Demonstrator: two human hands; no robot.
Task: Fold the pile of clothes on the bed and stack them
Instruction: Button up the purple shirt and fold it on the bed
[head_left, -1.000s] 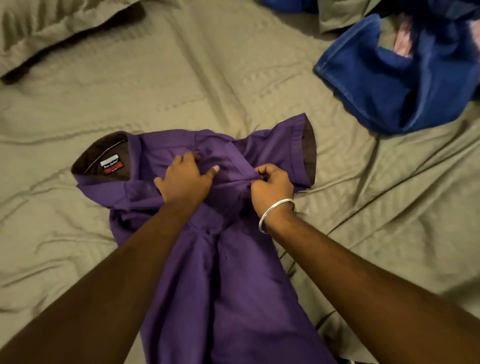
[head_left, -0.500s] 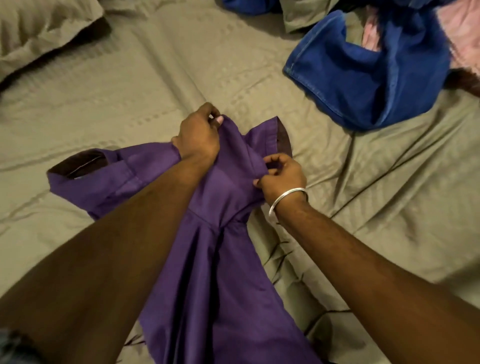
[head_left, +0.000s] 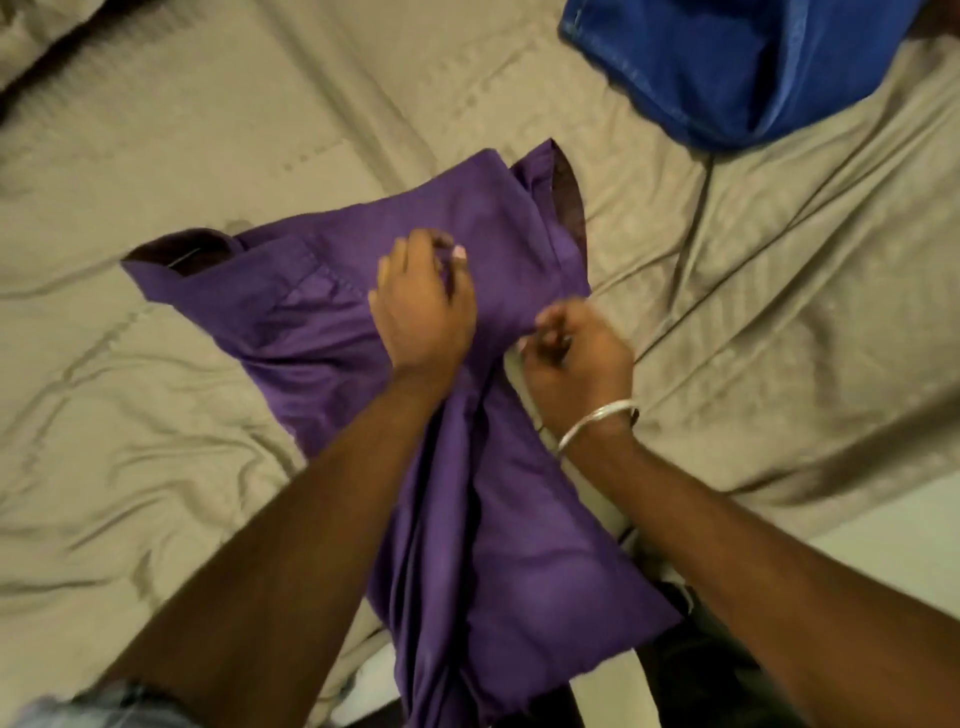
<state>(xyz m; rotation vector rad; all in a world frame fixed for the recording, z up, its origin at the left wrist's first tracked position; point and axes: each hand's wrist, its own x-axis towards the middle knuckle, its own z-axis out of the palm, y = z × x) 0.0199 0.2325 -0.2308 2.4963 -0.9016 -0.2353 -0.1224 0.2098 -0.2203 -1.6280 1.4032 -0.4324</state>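
Purple shirt (head_left: 467, 395) lies mid-bed (head_left: 156, 467), only partly folded. Left hand (head_left: 423, 306) pinches cloth near the shirt's top; right hand (head_left: 576, 358) pinches its right edge. Blue clothes (head_left: 727, 67) beyond the shirt are unfolded; no stack visible yet.

Both forearms were bare from wrist to elbow; the right wrist wore a thin, plain silver metal bangle (head_left: 597, 423), round and polished, sitting just behind the right hand (head_left: 576, 358); the left hand (head_left: 423, 306) wore no ring that showed; at the lower left corner a blurred edge of pale grey-blue sleeve (head_left: 104, 701) covered the left upper arm.
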